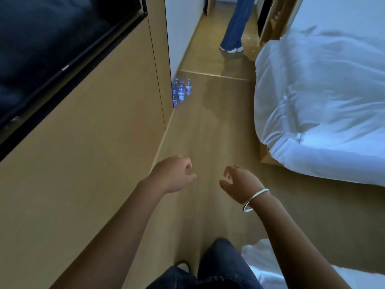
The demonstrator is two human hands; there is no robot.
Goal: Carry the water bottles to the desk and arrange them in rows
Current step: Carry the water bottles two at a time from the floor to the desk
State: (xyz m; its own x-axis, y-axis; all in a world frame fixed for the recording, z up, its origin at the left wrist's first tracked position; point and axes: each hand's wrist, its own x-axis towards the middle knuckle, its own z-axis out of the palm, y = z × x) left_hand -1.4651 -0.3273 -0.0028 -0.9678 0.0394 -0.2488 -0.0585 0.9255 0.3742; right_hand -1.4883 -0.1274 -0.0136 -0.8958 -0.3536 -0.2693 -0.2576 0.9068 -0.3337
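Several small water bottles (181, 91) with blue labels stand upright in a cluster on the wooden floor, tight against the corner of the wall panel, well ahead of me. My left hand (174, 176) hangs in front of me with fingers loosely curled and holds nothing. My right hand (239, 182), with a silver bangle on its wrist, is also loosely curled and holds nothing. Both hands are far short of the bottles. No desk is in view.
A wood-panelled wall (93, 153) with a black television (52, 49) runs along my left. A bed with a white duvet (323, 101) fills the right. Another person's legs (235, 28) stand in the corridor beyond the bottles. A strip of floor (210, 126) runs between wall and bed.
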